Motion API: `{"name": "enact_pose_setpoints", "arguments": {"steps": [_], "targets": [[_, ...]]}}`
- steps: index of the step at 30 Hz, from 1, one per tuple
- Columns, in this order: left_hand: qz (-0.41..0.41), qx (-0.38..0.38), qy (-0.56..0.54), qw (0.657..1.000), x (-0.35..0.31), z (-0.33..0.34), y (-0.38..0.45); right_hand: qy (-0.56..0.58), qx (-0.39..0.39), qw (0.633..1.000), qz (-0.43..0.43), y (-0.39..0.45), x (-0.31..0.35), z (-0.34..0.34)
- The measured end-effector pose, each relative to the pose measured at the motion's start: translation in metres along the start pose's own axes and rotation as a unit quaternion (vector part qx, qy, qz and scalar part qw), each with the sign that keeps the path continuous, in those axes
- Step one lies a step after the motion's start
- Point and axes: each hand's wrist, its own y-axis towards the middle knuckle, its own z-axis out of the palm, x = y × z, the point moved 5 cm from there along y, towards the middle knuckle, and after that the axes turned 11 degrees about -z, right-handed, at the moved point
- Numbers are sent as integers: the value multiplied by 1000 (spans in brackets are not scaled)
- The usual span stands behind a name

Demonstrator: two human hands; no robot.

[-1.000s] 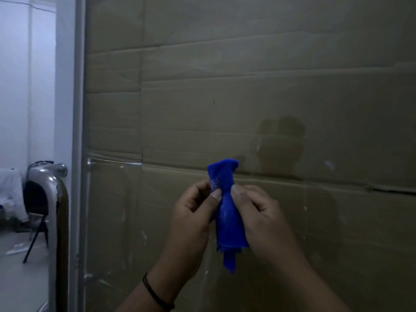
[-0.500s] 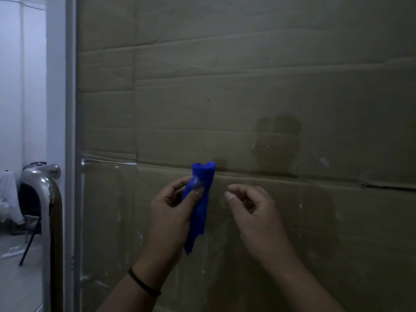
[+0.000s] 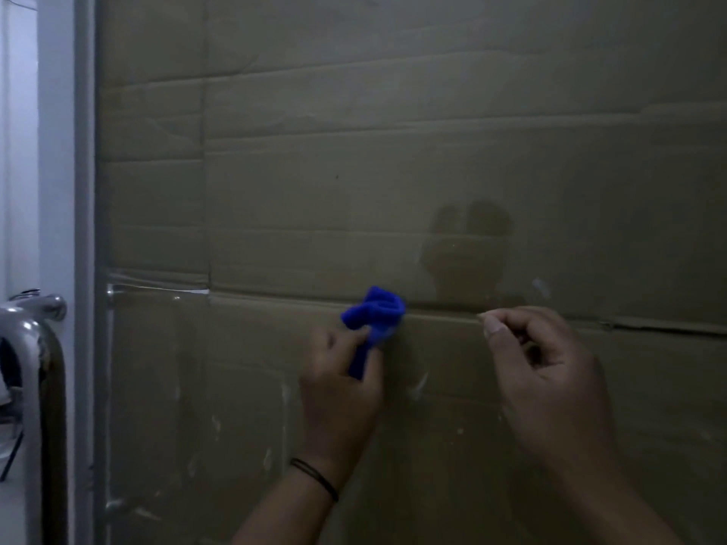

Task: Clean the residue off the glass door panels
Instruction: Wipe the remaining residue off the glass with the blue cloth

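A glass door panel point(image 3: 393, 171) fills the head view, with brown cardboard behind it and pale streaks of residue point(image 3: 285, 399) across its lower half. My left hand point(image 3: 340, 391) grips a bunched blue cloth point(image 3: 375, 310) and holds it against the glass near the middle. My right hand point(image 3: 547, 371) is to the right of the cloth, fingers curled, with thumb and forefinger pinched together at the glass; whether a bit of tape or residue lies between them is too small to tell.
The white door frame point(image 3: 84, 269) runs down the left side. A chrome door handle point(image 3: 35, 348) curves at the lower left, with a bright room and a chair leg beyond it. A faint reflection shows in the glass point(image 3: 468, 253).
Both hands held the cloth a second ago. My right hand let it go and moved off to the right, while my left hand kept the cloth and bunched it at the glass.
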Motion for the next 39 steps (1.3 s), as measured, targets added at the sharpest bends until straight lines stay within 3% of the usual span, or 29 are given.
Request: {"name": "enact_pose_setpoints", "arguments": {"steps": [4,11,16,23,27,34,36,39], "targets": [[35,48,-16,998,-24,20,-21,-7,-1,1000,4,-1,-3,-5],[-7,-114,16,993,-9,-28,66,-45,-33,998,-16,13,-7,-32],[13,-72,48,996,-23,-6,88,-74,-65,995,-29,20,-11,-56],[139,48,-6,989,-95,60,16,-96,-66,993,-21,20,-18,-70],[168,101,-25,980,-115,74,-8,-104,-66,992,-14,19,-13,-75],[47,-39,-8,998,-70,23,66,-163,-85,983,-21,23,-20,-106],[30,-36,-3,999,-70,29,75,-195,-98,976,-27,26,-29,-119],[79,-8,-18,997,-88,50,60,-254,-119,959,-32,29,-45,-146]]}}
